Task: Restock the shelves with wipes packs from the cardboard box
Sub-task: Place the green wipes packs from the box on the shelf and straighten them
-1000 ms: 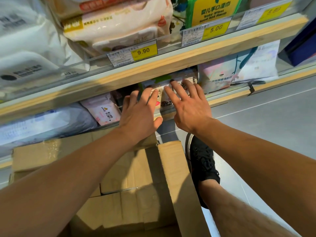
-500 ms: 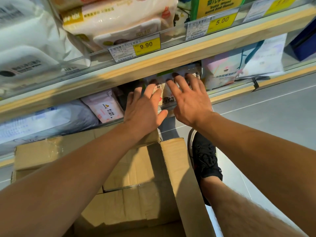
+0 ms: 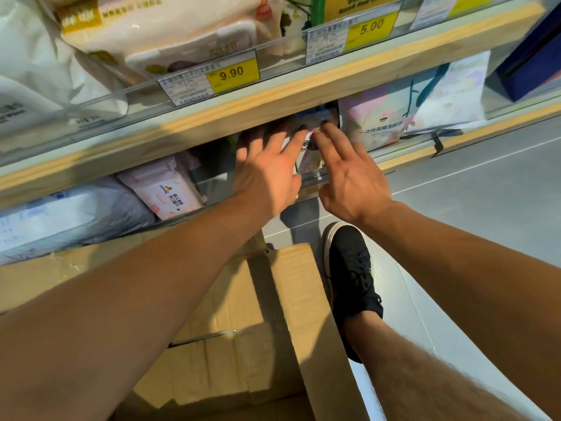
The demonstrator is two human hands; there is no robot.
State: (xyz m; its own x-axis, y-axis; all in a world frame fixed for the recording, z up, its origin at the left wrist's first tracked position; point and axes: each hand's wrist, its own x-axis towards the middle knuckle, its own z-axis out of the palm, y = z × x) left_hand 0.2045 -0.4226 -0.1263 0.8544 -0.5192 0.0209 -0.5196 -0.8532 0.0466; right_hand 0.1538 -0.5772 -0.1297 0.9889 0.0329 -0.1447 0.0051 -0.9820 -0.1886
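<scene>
Both hands reach into the lower shelf (image 3: 406,153) under the wooden shelf board. My left hand (image 3: 267,174) lies flat with fingers spread on a wipes pack (image 3: 306,159) that shows only between the hands. My right hand (image 3: 349,177) presses the same pack from the right, fingers extended and tips hidden under the board. A pink wipes pack (image 3: 167,189) stands to the left on the same shelf. The open cardboard box (image 3: 258,314) sits on the floor below my arms; its inside is mostly hidden.
The upper shelf (image 3: 303,89) carries large wipes packs behind yellow price tags 9.90 (image 3: 232,75) and 5.00 (image 3: 372,27). A pastel pack (image 3: 385,120) stands right of my hands. My black shoe (image 3: 352,278) rests on the grey floor beside the box.
Both hands have pushed deeper under the shelf board, sliding the pack further back. The view has shifted closer to the shelf.
</scene>
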